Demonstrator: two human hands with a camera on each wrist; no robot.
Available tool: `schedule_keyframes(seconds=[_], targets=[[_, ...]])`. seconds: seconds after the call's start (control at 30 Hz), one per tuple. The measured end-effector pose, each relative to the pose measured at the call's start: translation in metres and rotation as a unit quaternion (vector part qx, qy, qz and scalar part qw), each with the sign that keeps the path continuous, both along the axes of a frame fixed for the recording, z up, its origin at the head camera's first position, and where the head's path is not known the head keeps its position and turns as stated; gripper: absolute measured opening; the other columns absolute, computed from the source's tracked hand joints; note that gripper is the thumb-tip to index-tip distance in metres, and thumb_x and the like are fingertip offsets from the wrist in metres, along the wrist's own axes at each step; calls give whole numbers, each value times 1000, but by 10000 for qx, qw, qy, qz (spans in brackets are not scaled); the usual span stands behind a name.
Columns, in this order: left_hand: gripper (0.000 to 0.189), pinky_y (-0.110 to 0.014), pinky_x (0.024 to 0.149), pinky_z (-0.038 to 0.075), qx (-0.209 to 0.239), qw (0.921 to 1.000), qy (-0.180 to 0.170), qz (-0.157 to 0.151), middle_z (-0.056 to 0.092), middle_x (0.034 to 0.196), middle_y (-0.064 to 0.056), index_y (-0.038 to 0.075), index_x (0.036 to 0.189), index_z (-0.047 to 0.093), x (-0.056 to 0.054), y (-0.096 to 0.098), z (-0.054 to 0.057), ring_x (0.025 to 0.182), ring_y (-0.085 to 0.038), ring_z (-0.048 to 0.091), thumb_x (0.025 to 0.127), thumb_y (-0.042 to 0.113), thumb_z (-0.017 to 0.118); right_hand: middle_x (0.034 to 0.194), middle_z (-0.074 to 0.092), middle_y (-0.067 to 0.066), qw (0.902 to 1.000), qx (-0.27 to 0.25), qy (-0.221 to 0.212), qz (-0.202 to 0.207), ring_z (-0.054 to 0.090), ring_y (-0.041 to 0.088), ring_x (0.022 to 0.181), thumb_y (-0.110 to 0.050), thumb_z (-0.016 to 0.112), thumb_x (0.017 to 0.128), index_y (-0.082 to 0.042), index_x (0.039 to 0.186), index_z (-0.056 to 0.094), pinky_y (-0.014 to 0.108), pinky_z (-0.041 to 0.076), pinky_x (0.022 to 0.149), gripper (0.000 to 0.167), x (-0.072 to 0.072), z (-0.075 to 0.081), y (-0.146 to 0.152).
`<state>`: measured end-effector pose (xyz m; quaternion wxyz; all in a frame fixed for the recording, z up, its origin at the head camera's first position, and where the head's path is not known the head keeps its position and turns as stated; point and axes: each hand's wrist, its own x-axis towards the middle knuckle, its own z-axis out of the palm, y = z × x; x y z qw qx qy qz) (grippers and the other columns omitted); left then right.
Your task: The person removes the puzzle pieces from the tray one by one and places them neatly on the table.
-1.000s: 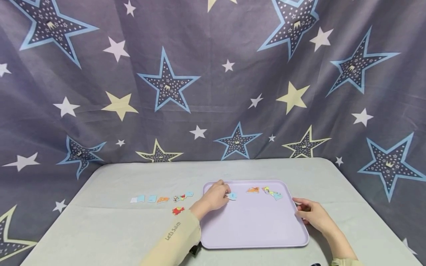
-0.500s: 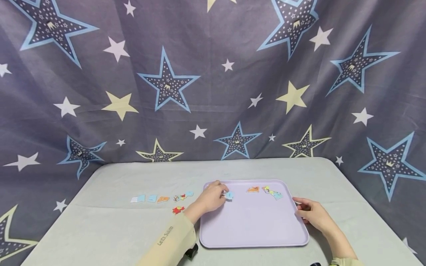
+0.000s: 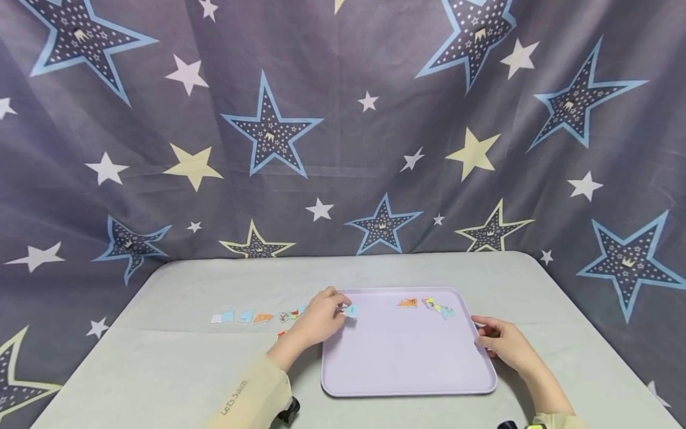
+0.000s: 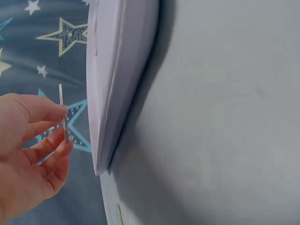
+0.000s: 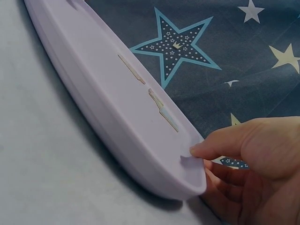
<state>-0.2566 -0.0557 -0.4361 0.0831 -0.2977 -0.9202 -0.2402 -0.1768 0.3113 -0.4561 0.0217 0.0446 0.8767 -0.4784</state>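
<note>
My left hand pinches a light-blue puzzle piece between thumb and fingers over the upper left corner of a pale purple tray. In the left wrist view the thin piece is seen edge-on, raised beside the tray's rim. My right hand grips the tray's right rim, its thumb over the inner side and the other fingers outside, as the right wrist view shows. Near the tray's far rim lie an orange piece and a joined-looking yellow, green and blue piece.
Left of the tray, a row of pieces lies on the grey-covered table: a white and blue piece, a blue one, an orange one and a multicoloured one. A red piece is partly behind my left arm. A star-patterned curtain hangs behind.
My left hand has moved left with the light-blue piece, from inside the tray to its left rim, now covering part of the red piece. My right hand has stayed at the right rim.
</note>
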Motion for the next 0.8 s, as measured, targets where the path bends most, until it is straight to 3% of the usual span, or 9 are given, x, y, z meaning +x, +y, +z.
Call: schedule_keyframes(seconds=[0.37,0.8], targets=[[26,-32,77,44,268,9996,-24,109,55,90,4,12,103,65,11,-37,10,82,-10,49,77,12,63,87,54,8,10000,2,16,0,48,7,66,0,61,79,10,126,45,22,45,54,51,0,-4,2],[26,-33,76,45,442,9969,-220,617,57,93,1,12,102,65,29,-73,11,87,-12,53,77,9,66,89,55,9,10000,38,57,13,48,5,67,-1,62,78,10,125,46,23,46,55,51,0,-5,2]])
